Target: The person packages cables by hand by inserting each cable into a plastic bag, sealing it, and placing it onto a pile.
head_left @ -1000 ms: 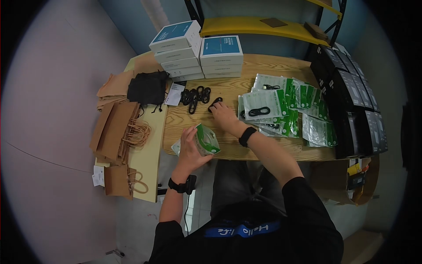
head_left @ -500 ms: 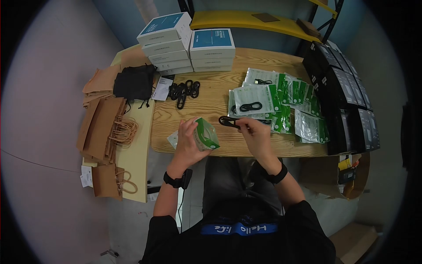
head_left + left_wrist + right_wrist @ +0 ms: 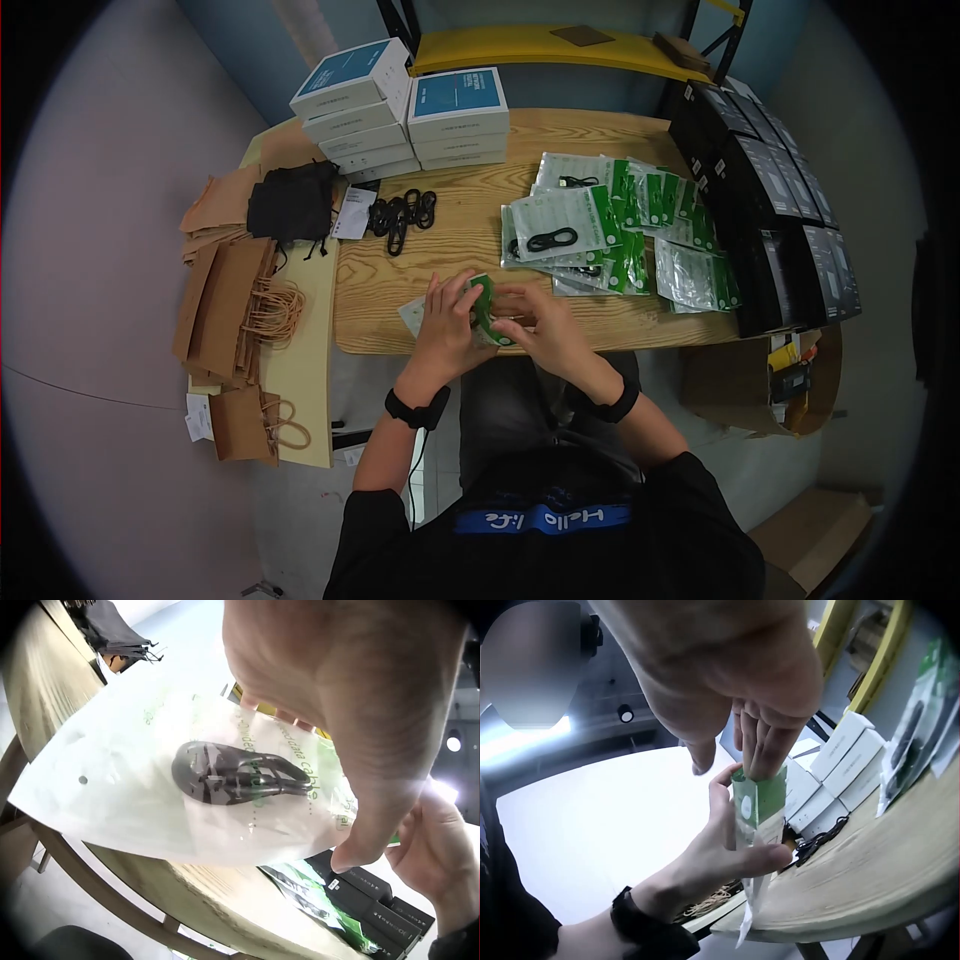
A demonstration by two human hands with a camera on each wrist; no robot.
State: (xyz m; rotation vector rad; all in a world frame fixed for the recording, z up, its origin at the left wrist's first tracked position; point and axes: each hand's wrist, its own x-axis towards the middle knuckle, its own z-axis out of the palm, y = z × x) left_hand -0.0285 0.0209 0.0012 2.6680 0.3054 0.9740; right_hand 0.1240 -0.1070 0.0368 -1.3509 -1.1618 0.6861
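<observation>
My left hand (image 3: 450, 328) grips a clear plastic bag with a green top (image 3: 759, 796), thumb on one side and fingers on the other. A coiled black cable (image 3: 238, 774) lies inside the bag, seen through its printed film in the left wrist view. My right hand (image 3: 548, 328) is at the bag's mouth. In the right wrist view its straight fingers (image 3: 769, 746) dip into the green opening, while the thumb stands apart from the film.
Several bagged cables (image 3: 560, 215) lie on the wooden table at right, beside stacked black boxes (image 3: 770, 180). Loose coiled cables (image 3: 400, 215) lie at left, before white boxes (image 3: 455, 120). Paper bags (image 3: 225, 300) and black pouches (image 3: 290, 203) are further left.
My right hand picked up a coiled black cable from the table and brought it to the bag in my left hand. The cable is now inside the bag, and the right fingers are at its mouth.
</observation>
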